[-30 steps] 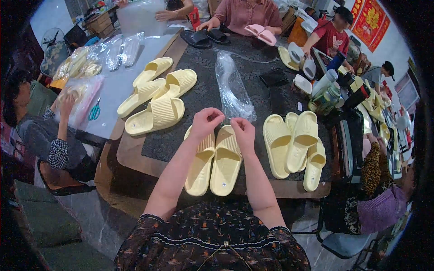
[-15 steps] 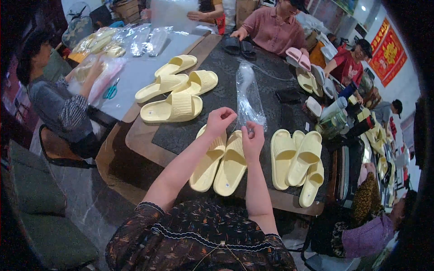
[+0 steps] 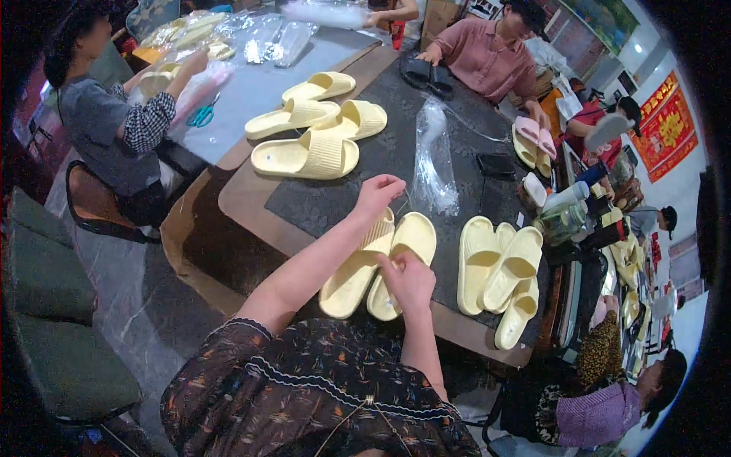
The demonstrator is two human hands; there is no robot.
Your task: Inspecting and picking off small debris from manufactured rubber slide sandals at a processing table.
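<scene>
Two pale yellow slippers lie side by side in front of me, toes pointing away. My left hand [image 3: 381, 196] is closed in a pinch above the toe of the left slipper [image 3: 349, 280], and a thin dark strand [image 3: 403, 202] curves from its fingertips. Bent over the right slipper [image 3: 415, 234], my right hand [image 3: 411, 283] grips it at the strap's opening; the fingertips are partly hidden. Past my hands, a clear plastic bag bundle [image 3: 435, 160] lies on the dark mat.
Several yellow slippers [image 3: 304, 156] lie at the left, and a stack of more [image 3: 514, 266] at the right. Bottles and jars [image 3: 563, 221] line the right edge. A co-worker handles black slippers [image 3: 428, 76] across the table. Teal scissors [image 3: 202, 113] rest on the left table beside another person.
My right hand has come down and toward me onto the right slipper. My left hand remains raised and pinched. The view has shifted, and the co-worker at left has moved the bag.
</scene>
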